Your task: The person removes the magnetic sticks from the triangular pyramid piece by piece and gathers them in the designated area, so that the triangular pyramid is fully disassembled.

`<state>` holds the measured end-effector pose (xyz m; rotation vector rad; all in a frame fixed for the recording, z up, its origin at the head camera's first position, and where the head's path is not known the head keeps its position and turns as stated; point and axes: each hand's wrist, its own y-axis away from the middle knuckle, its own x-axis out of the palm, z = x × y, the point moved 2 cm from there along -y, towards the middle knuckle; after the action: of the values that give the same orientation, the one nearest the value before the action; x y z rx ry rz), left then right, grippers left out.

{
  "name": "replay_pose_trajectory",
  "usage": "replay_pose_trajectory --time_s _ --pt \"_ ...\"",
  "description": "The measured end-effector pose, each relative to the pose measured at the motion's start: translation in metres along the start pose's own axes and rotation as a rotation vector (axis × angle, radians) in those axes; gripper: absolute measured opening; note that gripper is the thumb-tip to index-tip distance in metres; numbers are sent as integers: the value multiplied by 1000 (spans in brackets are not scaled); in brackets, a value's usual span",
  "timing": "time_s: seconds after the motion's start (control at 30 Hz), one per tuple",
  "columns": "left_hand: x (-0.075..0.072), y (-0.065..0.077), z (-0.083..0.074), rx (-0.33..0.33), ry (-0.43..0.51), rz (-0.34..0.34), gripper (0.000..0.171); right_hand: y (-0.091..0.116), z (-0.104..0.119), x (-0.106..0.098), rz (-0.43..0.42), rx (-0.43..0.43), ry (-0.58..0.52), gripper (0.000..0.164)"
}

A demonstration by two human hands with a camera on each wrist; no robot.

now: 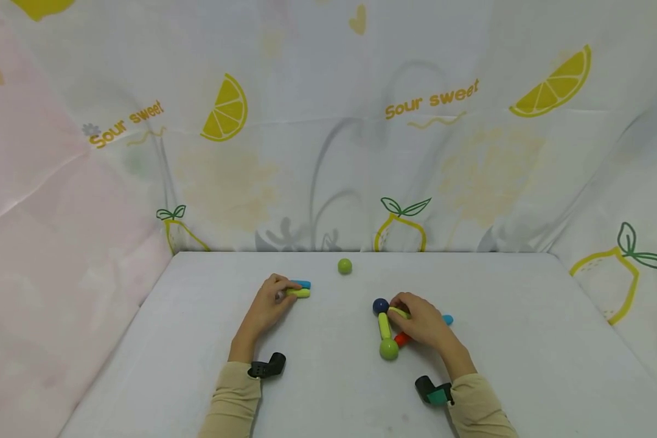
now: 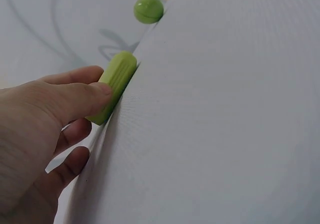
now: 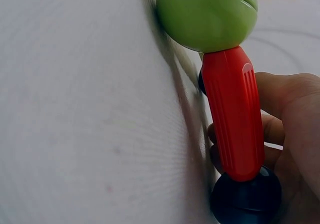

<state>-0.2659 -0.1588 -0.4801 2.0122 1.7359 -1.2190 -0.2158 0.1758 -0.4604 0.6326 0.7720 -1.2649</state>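
On the table to the left, my left hand (image 1: 268, 307) pinches a yellow-green magnetic rod (image 2: 119, 79) between thumb and fingers. Beside that rod, along its far side, lies a blue rod (image 1: 302, 284). My right hand (image 1: 424, 319) grips another yellow-green rod (image 1: 399, 312), whose end meets a dark blue ball (image 1: 380, 305). A second yellow-green rod (image 1: 384, 326) runs from this ball to a green ball (image 1: 389, 349). From the green ball a red rod (image 3: 234, 116) leads to another dark blue ball (image 3: 247, 196), which the hand hides in the head view.
A loose green ball (image 1: 345, 266) sits near the table's back edge. Past the right hand, a light blue piece (image 1: 448, 319) shows partly. The white table (image 1: 328, 389) ends at a lemon-print cloth (image 1: 317, 152) behind and at the sides.
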Motion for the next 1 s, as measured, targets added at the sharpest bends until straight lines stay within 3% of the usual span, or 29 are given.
replay_pose_trajectory --time_s 0.2,0.4,0.53,0.63,0.73,0.83,1.0 --pt "1 -1 0 -13 2 0 20 1 0 0 -6 -2 -4 16" --pt "0 -4 -2 -21 14 -62 21 0 0 1 -9 2 11 17" --pt "1 -8 -8 66 53 -163 21 -3 -2 3 -9 1 18 17" --pt "6 -12 -19 130 116 -201 22 -4 -1 3 -6 -4 13 17" --pt "18 -16 -38 165 165 -157 21 -4 0 3 -4 -7 8 18" --pt "37 -19 -58 215 185 -69 19 -3 0 3 -1 5 17 18" --pt "73 -23 -86 219 220 91 18 -2 -1 4 -5 23 34 20"
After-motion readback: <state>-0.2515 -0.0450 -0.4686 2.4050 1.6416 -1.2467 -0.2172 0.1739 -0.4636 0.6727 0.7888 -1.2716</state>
